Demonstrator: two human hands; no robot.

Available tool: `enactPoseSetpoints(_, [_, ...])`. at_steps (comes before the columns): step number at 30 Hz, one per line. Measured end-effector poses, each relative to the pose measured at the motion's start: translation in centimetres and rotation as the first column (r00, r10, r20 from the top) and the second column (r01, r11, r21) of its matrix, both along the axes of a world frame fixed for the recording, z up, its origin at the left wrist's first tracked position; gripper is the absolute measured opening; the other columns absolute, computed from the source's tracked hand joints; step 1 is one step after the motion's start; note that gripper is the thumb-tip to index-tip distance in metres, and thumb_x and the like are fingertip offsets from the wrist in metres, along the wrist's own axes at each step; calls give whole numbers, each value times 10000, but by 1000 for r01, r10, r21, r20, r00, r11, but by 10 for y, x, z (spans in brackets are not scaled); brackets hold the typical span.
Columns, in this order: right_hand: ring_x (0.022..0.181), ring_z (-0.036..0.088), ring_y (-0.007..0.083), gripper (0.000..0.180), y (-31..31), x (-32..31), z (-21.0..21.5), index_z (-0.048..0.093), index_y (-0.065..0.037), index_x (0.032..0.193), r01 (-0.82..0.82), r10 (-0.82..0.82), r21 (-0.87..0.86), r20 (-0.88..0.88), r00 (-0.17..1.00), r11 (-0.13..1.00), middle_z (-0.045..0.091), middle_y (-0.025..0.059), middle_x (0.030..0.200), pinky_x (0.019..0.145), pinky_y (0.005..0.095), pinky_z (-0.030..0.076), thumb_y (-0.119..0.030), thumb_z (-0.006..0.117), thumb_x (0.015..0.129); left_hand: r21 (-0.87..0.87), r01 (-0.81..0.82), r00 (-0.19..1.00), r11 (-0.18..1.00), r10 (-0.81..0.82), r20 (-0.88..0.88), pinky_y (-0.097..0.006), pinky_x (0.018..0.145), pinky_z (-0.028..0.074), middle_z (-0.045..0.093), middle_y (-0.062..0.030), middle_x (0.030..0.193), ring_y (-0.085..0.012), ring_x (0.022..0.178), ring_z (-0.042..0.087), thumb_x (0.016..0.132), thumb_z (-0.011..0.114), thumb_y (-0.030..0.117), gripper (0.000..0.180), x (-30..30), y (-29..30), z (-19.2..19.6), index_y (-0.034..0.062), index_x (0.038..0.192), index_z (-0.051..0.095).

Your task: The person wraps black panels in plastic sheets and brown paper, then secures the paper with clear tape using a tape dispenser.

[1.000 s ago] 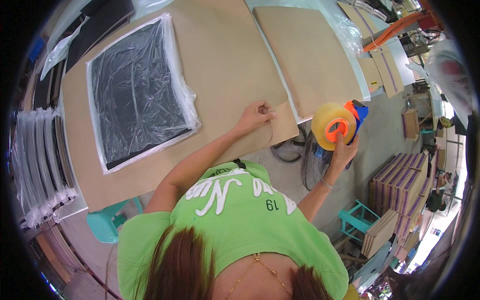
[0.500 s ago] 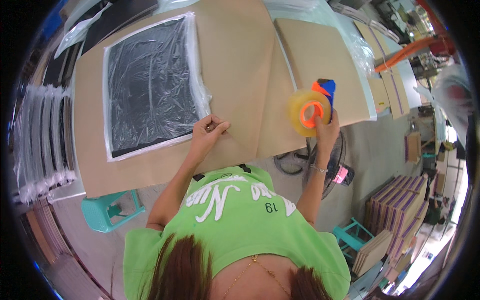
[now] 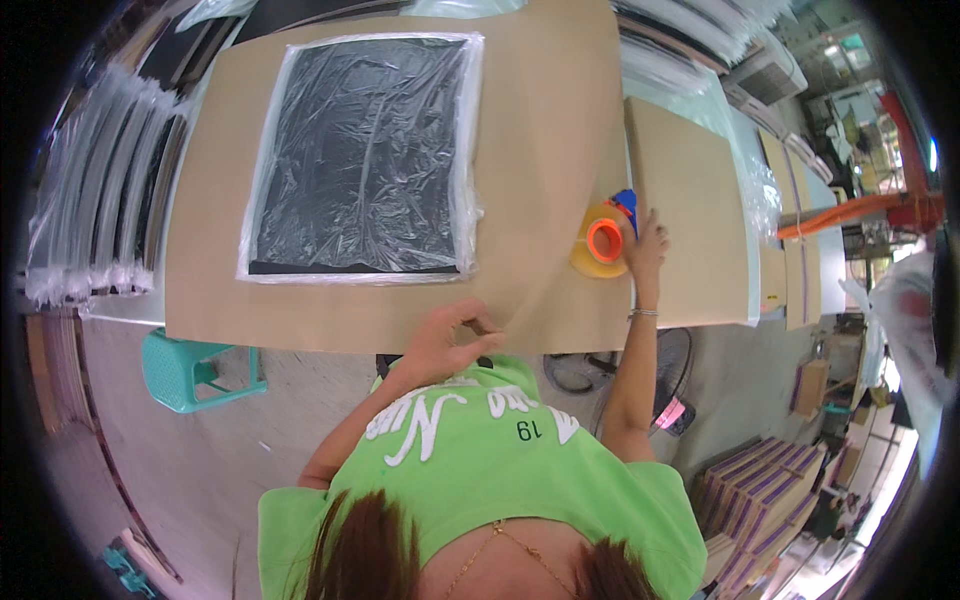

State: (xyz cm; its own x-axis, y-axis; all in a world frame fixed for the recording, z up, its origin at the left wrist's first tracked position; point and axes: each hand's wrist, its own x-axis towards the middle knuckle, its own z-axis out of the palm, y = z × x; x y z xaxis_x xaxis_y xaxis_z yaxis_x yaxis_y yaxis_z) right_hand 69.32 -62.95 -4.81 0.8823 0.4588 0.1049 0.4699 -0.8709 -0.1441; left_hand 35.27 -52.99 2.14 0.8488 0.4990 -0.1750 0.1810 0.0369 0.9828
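My left hand point(image 3: 452, 338) is closed, thumb and fingertips pinched at the near edge of a large brown paper sheet point(image 3: 205, 250), where a fold runs away from me. On that sheet lies a flat black rectangular panel point(image 3: 360, 160) wrapped in crinkled clear plastic with whitish borders. To the right, a tape dispenser point(image 3: 606, 240) with a blue and orange frame and a clear yellowish roll rests on the brown surface. My right hand point(image 3: 645, 245) is beside it, fingers spread and apart, the thumb side close against the dispenser.
Another brown board point(image 3: 690, 200) lies to the right on the table. Plastic-wrapped panels point(image 3: 100, 190) stand in a row at the left. A teal stool point(image 3: 185, 370) is below the table, a black fan point(image 3: 670, 375) at the right. Strapped cardboard bundles point(image 3: 760, 500) are stacked on the floor.
My left hand has come nearer to me and rightward, to the sheet's near edge. The tape dispenser has been lowered onto the brown surface, and my right hand's fingers have spread off it.
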Motion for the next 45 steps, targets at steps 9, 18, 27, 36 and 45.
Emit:
enactPoseSetpoints(9, [646, 562, 152, 739, 161, 2, 144, 400, 113, 1288, -219, 348, 372, -325, 879, 902, 584, 90, 786, 585, 310, 477, -419, 654, 842, 141, 279, 932, 950, -304, 199, -374, 674, 466, 598, -94, 767, -244, 727, 600, 823, 668, 181, 161, 10, 2, -9, 33, 843, 608])
enactPoseSetpoints(18, [742, 592, 242, 341, 214, 10, 113, 623, 79, 917, -545, 618, 301, -275, 736, 783, 622, 141, 846, 658, 344, 464, -222, 661, 761, 291, 151, 933, 945, -234, 273, -334, 772, 487, 598, -90, 912, -243, 850, 607, 824, 656, 108, 111, -72, 113, -11, 59, 922, 632])
enactPoseSetpoints(27, [823, 558, 440, 213, 357, -217, 32, 552, 46, 841, -646, 728, 367, -151, 668, 669, 586, 270, 885, 744, 494, 441, -151, 562, 761, 531, -508, 834, 678, 541, 107, -428, 989, 358, 519, -174, 1186, -324, 1135, 484, 852, 655, 184, 382, -159, 357, -79, 90, 1206, 549])
enactPoseSetpoints(36, [771, 608, 423, 273, 380, -306, -6, 429, -38, 1031, -343, 355, 92, -273, 894, 935, 620, 216, 774, 664, 537, 453, -124, 581, 821, 377, -353, 935, 856, 340, 101, -475, 1109, 226, 275, -309, 1410, -434, 1312, 298, 803, 700, 207, 824, -132, 396, -119, 94, 1477, 239])
enactPoseSetpoints(45, [632, 601, 410, 205, 389, -329, -1, 375, -54, 1053, -413, 464, 219, -302, 833, 884, 589, 187, 643, 538, 506, 441, -67, 497, 889, 522, -244, 959, 817, 282, 8, -483, 1133, 172, 149, -346, 1472, -500, 1372, 174, 806, 626, 51, 672, -122, 385, -115, 194, 1425, 405])
